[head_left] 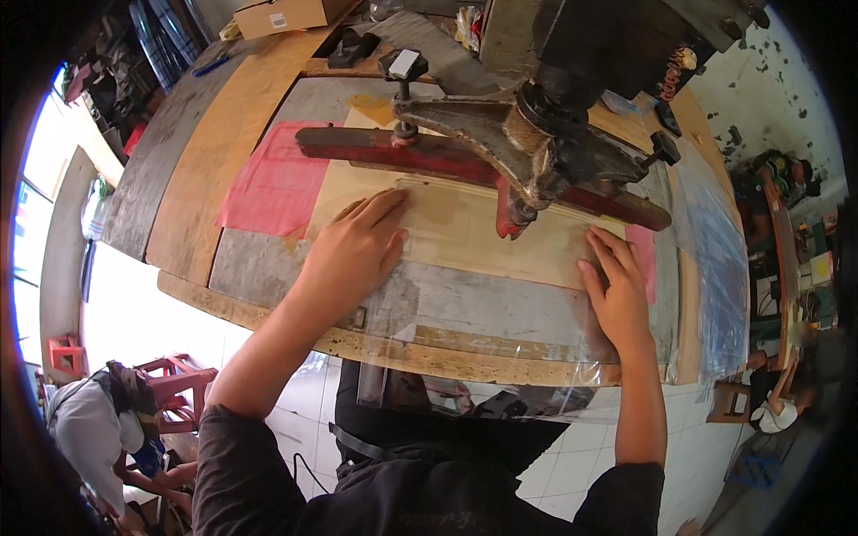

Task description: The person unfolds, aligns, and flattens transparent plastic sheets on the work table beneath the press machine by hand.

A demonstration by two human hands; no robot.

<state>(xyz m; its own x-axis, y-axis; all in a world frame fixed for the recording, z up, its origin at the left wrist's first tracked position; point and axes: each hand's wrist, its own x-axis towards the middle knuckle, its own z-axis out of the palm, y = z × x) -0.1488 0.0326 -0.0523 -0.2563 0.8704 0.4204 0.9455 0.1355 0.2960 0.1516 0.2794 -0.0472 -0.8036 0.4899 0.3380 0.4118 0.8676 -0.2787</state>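
A clear plastic sheet (500,304) lies across the worktable and hangs over its front edge toward me. My left hand (357,243) rests flat on the sheet's left side, its fingers stretched toward the press bar. At the sheet's right edge, my right hand (617,286) lies with fingers extended and thumb apart. Beneath the plastic is a cream-coloured sheet (465,257), with a pink sheet (273,183) showing at the left. Just beyond my fingertips, a dark red metal press bar (357,145) spans the table, held by a cast metal bracket (456,116).
The dark press head (608,54) stands over the table. Stacked clear plastic sheets (710,268) drape over the right edge. A cardboard box (281,16) sits at the back left. Red stools (179,389) and another person (94,429) are at lower left; someone else (778,406) sits far right.
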